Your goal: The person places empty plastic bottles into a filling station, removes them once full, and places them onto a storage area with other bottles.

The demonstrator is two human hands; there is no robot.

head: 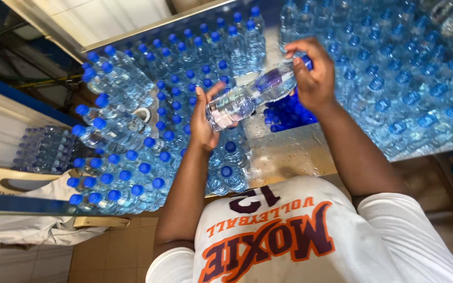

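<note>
I hold one clear plastic water bottle (247, 97) tilted almost flat over a metal table (289, 154). My left hand (204, 123) grips its base end. At the neck end, my right hand (313, 73) has its fingers closed around the blue cap (307, 62). A purple label band wraps the bottle near the neck. Both forearms reach out from my white printed shirt (300, 236) at the bottom of the view.
Many upright clear bottles with blue caps (132, 157) crowd the wet table on the left and on the right (405, 78). Loose blue caps (285, 112) lie piled under my hands. A wrapped bottle pack (43, 149), a white tape roll (143, 113) and a cloth (38, 220) are at the left.
</note>
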